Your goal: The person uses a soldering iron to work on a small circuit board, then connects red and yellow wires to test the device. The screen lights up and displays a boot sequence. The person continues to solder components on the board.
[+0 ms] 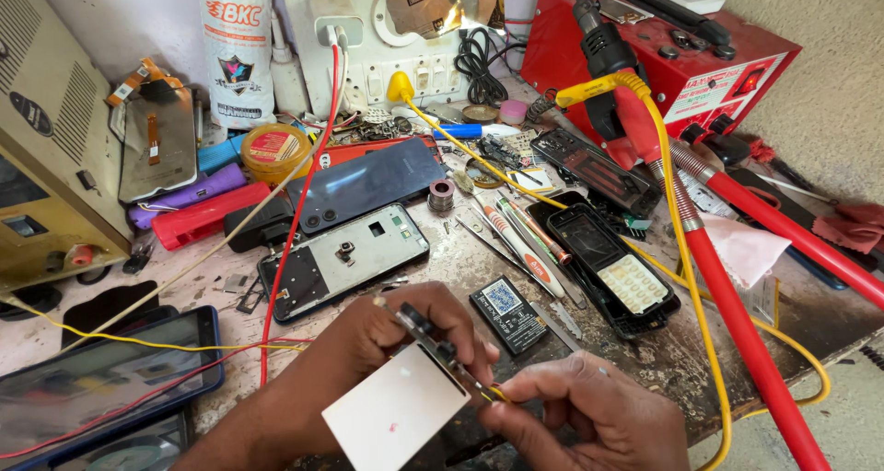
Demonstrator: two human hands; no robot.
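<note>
Near the bench's front edge, both the left hand and right hand pinch a thin circuit board, light, stiff and fragile, best held by its bare edges.

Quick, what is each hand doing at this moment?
Left hand: closed, holding a phone circuit board and its white display panel.
Right hand: fingers pinched on the board's lower end.

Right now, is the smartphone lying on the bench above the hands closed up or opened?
Opened. The smartphone frame lies face down with its inner plate and camera cutouts exposed; its dark back cover rests separately just behind it.
</note>
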